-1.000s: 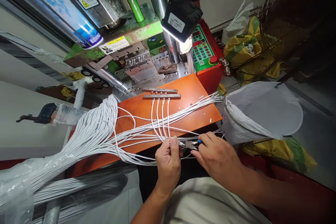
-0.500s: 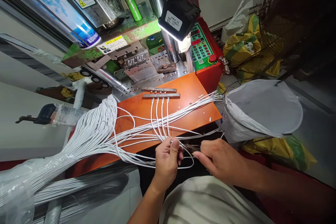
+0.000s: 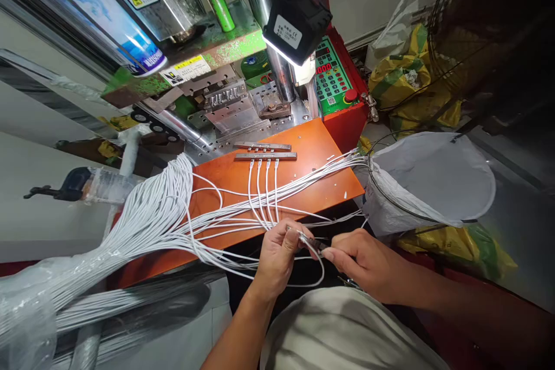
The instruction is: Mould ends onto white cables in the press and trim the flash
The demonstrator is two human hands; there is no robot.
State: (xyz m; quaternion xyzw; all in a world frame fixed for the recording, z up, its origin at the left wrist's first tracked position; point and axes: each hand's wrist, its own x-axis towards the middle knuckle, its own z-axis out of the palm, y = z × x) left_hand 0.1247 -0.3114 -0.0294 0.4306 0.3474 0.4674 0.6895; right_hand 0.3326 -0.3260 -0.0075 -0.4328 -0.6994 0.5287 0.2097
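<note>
My left hand [image 3: 280, 251] is closed around a white cable [image 3: 319, 269], whose end sticks out between thumb and fingers. Fingers wrapped, my right hand [image 3: 362, 260] grips a dark metal pliers-like tool [image 3: 319, 244]; its jaws are beside the cable end. Beyond my hands, an orange board [image 3: 321, 147] carries a metal bar [image 3: 265, 156] with several white cable plugs along its front edge. A second thin bar [image 3: 262, 146] lies just behind it. A large bundle of white cables [image 3: 160, 208] spreads across the board from the left.
Behind the board stands a press with a metal mould [image 3: 225, 98]. A black lamp [image 3: 297, 26] hangs near a green control panel [image 3: 332, 78]. At the right is a white-lined bin [image 3: 437, 176], with yellow bags [image 3: 401, 78] behind it. A clamp [image 3: 71, 185] sticks out at the left.
The tool in my right hand has moved closer to my left fingers and the cable end. My left hand has turned slightly, and the cable loop hangs a little lower.
</note>
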